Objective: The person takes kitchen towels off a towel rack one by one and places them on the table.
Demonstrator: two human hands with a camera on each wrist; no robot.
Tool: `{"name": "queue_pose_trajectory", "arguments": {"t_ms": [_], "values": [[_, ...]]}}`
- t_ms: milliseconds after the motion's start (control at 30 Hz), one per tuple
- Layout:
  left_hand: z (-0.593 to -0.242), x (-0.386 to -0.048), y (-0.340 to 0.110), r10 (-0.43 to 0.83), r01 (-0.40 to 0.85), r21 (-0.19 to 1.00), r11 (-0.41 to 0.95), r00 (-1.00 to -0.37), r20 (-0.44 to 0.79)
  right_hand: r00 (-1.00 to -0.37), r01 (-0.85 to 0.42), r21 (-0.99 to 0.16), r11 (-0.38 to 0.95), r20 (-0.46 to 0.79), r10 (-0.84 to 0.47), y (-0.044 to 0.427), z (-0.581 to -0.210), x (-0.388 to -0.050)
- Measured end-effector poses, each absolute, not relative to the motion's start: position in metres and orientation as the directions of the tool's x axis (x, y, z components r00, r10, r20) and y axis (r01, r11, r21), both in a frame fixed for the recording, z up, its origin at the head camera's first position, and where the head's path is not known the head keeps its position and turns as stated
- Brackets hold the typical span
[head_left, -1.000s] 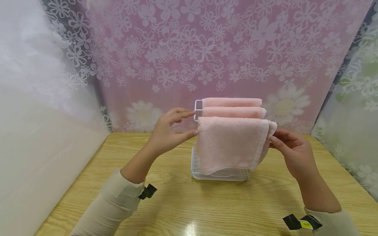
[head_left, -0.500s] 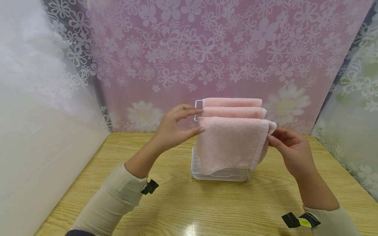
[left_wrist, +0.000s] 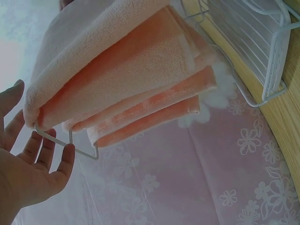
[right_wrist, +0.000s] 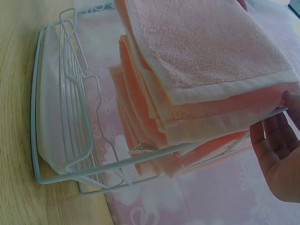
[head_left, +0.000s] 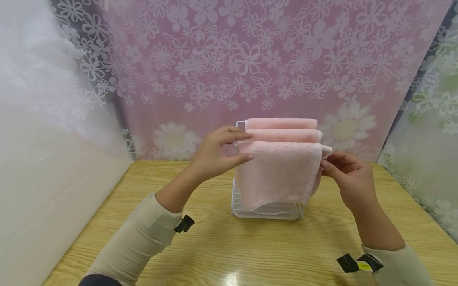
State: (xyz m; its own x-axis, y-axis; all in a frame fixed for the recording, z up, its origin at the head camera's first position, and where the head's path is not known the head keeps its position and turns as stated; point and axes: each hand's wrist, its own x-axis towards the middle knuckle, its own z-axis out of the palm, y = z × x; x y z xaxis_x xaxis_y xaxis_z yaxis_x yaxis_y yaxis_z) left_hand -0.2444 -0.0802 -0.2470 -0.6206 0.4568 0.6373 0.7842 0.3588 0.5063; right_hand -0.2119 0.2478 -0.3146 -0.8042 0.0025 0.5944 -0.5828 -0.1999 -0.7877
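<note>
Head view: the front pink towel (head_left: pixel 280 174) hangs over a white wire rack (right_wrist: pixel 117 164) on the tabletop (head_left: pixel 214 250), at 3 o'clock from the left hand (head_left: pixel 212 157) and 9 o'clock from the right hand (head_left: pixel 352 182). Left hand: thumb spread from fingers, gripping nothing. Right hand: nearly closed, pinching the towel's side edge.

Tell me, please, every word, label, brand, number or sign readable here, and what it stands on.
No text is legible.
White label among the pink towels: printed lines, too blurred to read.
Yellow tag on the black band, right sleeve: dark marks, too small to read.
</note>
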Motion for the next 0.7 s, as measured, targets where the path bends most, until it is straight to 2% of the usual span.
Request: {"name": "queue_pose_trajectory", "arguments": {"t_ms": [200,367,600,700], "values": [[-0.2459,-0.2467,-0.0760,0.475,0.796,0.496,0.345,-0.605,0.640,-0.796,-0.590,-0.775,-0.226,0.605,0.001,0.2467,-0.3138,-0.2142],[-0.2452,-0.2492,-0.0744,0.483,0.800,0.469,0.375,-0.600,0.638,-0.806,-0.583,-0.785,-0.209,0.592,0.023,0.2457,-0.3138,-0.2135],[-0.2446,-0.2500,-0.0759,0.480,0.800,0.454,0.391,-0.599,0.641,-0.825,-0.565,-0.816,-0.121,0.563,0.052,0.2440,-0.3117,-0.2125],[-0.2443,-0.2506,-0.0768,0.479,0.798,0.456,0.394,-0.602,0.639,-0.815,-0.575,-0.805,-0.147,0.579,0.020,0.2452,-0.3122,-0.2132]]}}
